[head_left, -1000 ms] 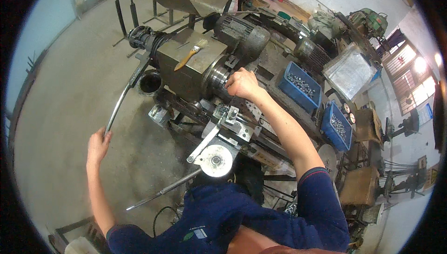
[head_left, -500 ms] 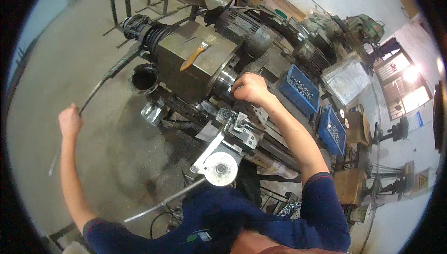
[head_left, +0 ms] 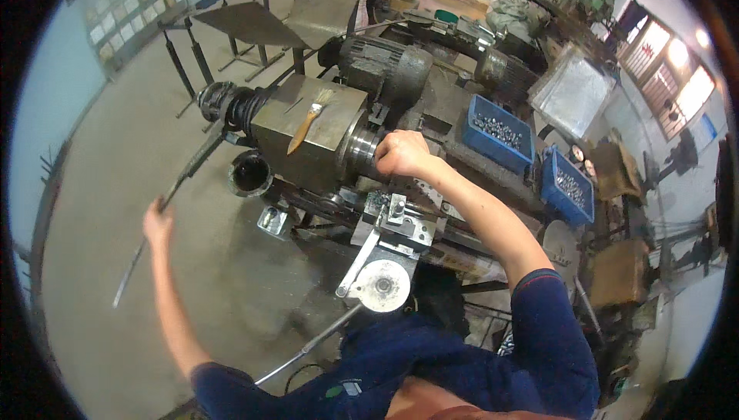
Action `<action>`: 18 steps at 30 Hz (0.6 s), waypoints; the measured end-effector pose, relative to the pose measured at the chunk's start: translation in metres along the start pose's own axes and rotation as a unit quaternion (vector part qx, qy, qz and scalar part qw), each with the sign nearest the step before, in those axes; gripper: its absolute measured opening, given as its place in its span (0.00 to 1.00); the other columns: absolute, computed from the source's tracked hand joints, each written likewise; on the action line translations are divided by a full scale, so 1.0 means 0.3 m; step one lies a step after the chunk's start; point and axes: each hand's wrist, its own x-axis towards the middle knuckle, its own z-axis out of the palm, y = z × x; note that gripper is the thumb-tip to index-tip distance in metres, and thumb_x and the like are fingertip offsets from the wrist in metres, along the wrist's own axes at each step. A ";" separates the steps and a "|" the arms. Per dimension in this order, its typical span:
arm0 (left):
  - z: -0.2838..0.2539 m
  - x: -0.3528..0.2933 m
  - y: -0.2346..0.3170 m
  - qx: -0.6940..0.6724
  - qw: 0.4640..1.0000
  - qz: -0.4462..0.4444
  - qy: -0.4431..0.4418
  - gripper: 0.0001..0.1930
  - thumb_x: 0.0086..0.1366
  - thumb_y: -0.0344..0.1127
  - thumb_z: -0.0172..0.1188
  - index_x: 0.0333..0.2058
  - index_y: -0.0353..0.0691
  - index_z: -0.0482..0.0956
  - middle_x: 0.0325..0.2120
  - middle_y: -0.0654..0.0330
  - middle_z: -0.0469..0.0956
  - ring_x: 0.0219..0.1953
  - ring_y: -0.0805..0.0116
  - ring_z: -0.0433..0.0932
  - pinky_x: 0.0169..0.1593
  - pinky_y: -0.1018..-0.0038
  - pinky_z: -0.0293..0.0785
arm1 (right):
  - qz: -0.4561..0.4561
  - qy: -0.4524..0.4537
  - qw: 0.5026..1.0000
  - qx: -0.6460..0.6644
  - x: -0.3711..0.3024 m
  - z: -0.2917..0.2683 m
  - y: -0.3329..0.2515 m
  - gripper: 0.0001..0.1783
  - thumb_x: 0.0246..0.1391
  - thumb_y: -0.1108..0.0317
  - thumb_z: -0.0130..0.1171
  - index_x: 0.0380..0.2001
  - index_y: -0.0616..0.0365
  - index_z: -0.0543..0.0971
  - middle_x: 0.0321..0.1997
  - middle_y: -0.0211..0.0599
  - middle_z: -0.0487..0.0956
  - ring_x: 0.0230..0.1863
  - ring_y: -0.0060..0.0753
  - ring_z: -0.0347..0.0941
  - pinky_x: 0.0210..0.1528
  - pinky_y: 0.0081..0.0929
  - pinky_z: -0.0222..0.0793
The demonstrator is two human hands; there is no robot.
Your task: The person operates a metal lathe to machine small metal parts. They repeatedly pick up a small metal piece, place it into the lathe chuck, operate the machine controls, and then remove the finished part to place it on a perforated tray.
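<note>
On the left, my left hand (head_left: 159,224) is closed round a long metal lever (head_left: 197,161), which runs up to the black collar at the headstock's left end. My right hand (head_left: 402,153) is closed at the front of the lathe's round steel chuck (head_left: 362,147); whatever its fingers hold there is hidden. Below it sits the tool slide (head_left: 399,224) with a flat handle and a pale round disc (head_left: 384,286). A wooden-handled brush (head_left: 305,129) lies on top of the headstock (head_left: 277,129).
Two blue bins (head_left: 499,133) (head_left: 568,187) of small metal parts stand to the right of the lathe. Behind the headstock is a finned motor (head_left: 385,66). An open round pipe end (head_left: 250,173) sticks out below the headstock. Metal stands with tilted plates (head_left: 250,21) rise at the far left.
The whole view has shifted, showing more of the far wall. My left hand and the lever have come nearer the headstock. My right hand stays at the chuck.
</note>
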 end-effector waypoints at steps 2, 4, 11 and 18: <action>0.109 -0.104 0.116 -0.196 0.970 0.085 0.115 0.15 0.57 0.39 0.56 0.40 0.39 0.77 0.30 0.55 0.79 0.35 0.61 0.77 0.41 0.69 0.71 | -0.038 0.025 0.999 -0.012 -0.036 -0.009 0.006 0.13 0.25 0.63 0.55 0.21 0.49 0.82 0.32 0.38 0.79 0.42 0.42 0.71 0.43 0.37 0.66; 0.248 -0.201 0.227 -0.383 0.922 -0.049 -0.037 0.11 0.57 0.33 0.56 0.37 0.35 0.77 0.28 0.52 0.79 0.30 0.64 0.76 0.37 0.72 0.71 | -0.101 0.143 0.982 0.067 -0.106 0.001 0.063 0.14 0.26 0.64 0.55 0.24 0.52 0.81 0.37 0.39 0.78 0.45 0.44 0.69 0.46 0.38 0.64; 0.683 -0.428 0.407 -0.052 0.957 0.037 -0.284 0.22 0.50 0.40 0.61 0.46 0.43 0.74 0.34 0.48 0.78 0.38 0.55 0.77 0.41 0.62 0.72 | -0.011 0.244 0.967 0.068 -0.648 -0.095 0.308 0.18 0.25 0.68 0.60 0.28 0.57 0.79 0.44 0.41 0.76 0.46 0.45 0.68 0.48 0.36 0.65; 0.677 -0.305 0.349 0.151 0.919 0.202 -0.304 0.08 0.54 0.37 0.52 0.30 0.43 0.77 0.29 0.51 0.78 0.35 0.54 0.78 0.36 0.61 0.73 | 0.312 0.263 0.910 0.073 -1.331 0.018 0.580 0.15 0.27 0.72 0.57 0.27 0.60 0.80 0.39 0.45 0.78 0.42 0.48 0.72 0.45 0.33 0.68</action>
